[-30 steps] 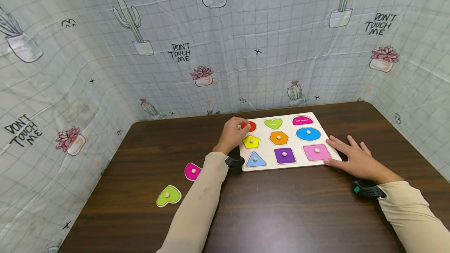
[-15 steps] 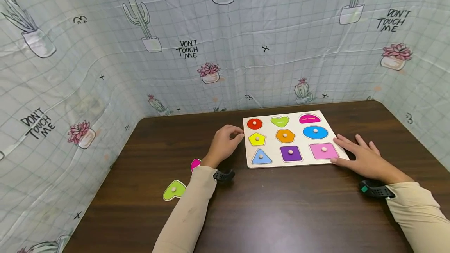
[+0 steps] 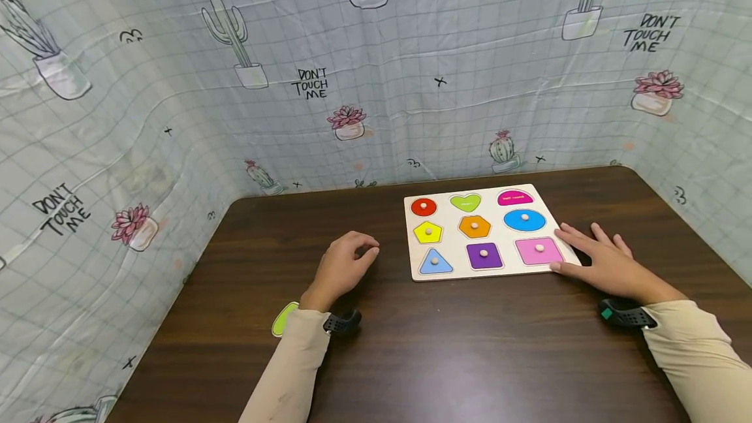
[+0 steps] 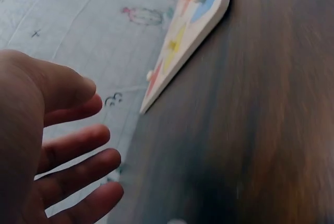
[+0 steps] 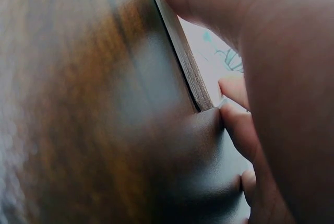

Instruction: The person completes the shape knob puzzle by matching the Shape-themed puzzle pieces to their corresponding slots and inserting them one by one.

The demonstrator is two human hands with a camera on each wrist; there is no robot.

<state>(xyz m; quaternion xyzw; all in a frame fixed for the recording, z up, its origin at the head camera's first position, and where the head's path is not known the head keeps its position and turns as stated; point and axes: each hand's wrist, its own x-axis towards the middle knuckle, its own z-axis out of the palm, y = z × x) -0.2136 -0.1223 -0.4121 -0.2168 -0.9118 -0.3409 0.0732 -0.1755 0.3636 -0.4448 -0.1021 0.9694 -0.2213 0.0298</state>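
My left hand point(image 3: 343, 265) hovers over the table left of a white shape puzzle board point(image 3: 510, 258), fingers loosely bent and nothing in them. In the left wrist view its fingertips point(image 4: 107, 158) are apart, with the board's edge beyond. My right hand point(image 3: 613, 269) rests at the board's lower right corner, thumb and fingers spread on its edge. Knobbed pieces sit in the board, among them a red circle point(image 3: 423, 207), a yellow pentagon point(image 3: 427, 232) and a blue oval point(image 3: 525, 220). A loose green heart piece point(image 3: 284, 320) shows partly from behind the left forearm.
The heart slot point(image 3: 465, 203) and half-round slot point(image 3: 515, 198) in the top row show no knobs. A brown wooden table point(image 3: 446, 344) lies beneath, with a cactus-print cloth point(image 3: 411, 38) hanging behind and at both sides.
My left hand has left the red circle and moved left and toward me, now covering the loose pink half-round piece and part of the green heart. The right hand stays at the board's corner.
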